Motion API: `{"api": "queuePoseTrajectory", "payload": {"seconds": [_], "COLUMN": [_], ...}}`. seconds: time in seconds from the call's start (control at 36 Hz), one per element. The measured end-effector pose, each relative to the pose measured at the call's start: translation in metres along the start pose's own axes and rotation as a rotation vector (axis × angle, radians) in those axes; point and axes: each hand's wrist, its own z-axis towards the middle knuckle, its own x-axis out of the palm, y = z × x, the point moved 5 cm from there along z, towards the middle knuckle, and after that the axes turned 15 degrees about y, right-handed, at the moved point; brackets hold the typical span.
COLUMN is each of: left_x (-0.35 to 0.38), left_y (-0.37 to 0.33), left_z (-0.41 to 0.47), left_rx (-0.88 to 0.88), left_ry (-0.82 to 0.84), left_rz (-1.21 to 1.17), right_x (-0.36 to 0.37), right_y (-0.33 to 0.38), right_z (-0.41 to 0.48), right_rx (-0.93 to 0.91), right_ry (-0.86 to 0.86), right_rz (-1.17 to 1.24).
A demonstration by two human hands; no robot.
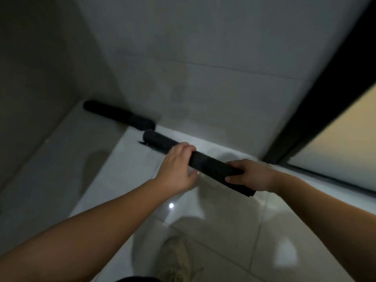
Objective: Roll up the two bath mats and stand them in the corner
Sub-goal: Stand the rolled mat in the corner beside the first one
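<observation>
A dark rolled bath mat (211,163) runs slantwise from upper left to lower right just above the pale tiled floor. My left hand (179,167) grips it near its middle, fingers curled over the top. My right hand (252,176) is closed around its near end, where a loose flap hangs. The roll's far end (154,138) points toward the wall. A second dark rolled mat (118,115) lies on its side along the foot of the wall, in the dim area at the left by the corner.
A white tiled wall (223,78) rises behind the mats and meets a darker wall (40,78) at the left. A black door frame (333,82) with a lit panel stands at the right. My light shoe (179,259) shows at the bottom on the glossy floor.
</observation>
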Motion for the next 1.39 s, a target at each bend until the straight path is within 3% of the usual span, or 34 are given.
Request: {"api": "queuePoseTrajectory", "payload": {"seconds": [0.08, 0.17, 0.22, 0.33, 0.56, 0.69, 0.83, 0.94, 1.03, 1.11, 1.25, 1.39], "left_x": [-0.009, -0.001, 0.000, -0.002, -0.005, -0.015, -0.014, -0.014, -0.013, -0.011, -0.004, 0.000], "left_y": [0.039, 0.067, 0.075, 0.095, 0.150, 0.192, 0.225, 0.240, 0.250, 0.266, 0.308, 0.328], "left_z": [-0.031, -0.043, -0.039, -0.021, 0.009, 0.003, 0.013, 0.024, 0.032, 0.043, 0.059, 0.075], "left_rx": [-0.361, -0.656, -0.663, -0.620, -0.636, -0.731, -0.750, -0.771, -0.788, -0.756, -0.794, -0.779], "left_ry": [-0.080, 0.021, 0.041, -0.093, -0.379, -0.484, -0.483, -0.571, -0.500, -0.412, -0.535, -0.572], "left_rz": [-0.307, -0.802, -1.016, -1.368, -1.763, -1.730, -1.706, -1.795, -1.827, -1.804, -1.761, -1.783], "right_x": [0.010, 0.020, 0.026, 0.036, 0.044, 0.047, 0.039, 0.031, 0.034, 0.034, 0.028, 0.030], "right_y": [0.032, 0.061, 0.078, 0.107, 0.152, 0.173, 0.176, 0.177, 0.185, 0.193, 0.203, 0.192], "right_z": [0.030, 0.054, 0.068, 0.098, 0.163, 0.187, 0.203, 0.237, 0.262, 0.287, 0.315, 0.343], "right_rx": [-0.082, -0.152, -0.192, -0.187, -0.155, -0.255, -0.299, -0.351, -0.376, -0.428, -0.487, -0.432], "right_ry": [-0.070, -0.150, -0.192, -0.295, -0.373, -0.260, -0.158, -0.166, -0.156, -0.156, -0.244, -0.317], "right_rz": [-0.112, -0.263, -0.336, -0.536, -0.778, -0.701, -0.402, -0.355, -0.285, -0.338, -0.419, -0.661]}}
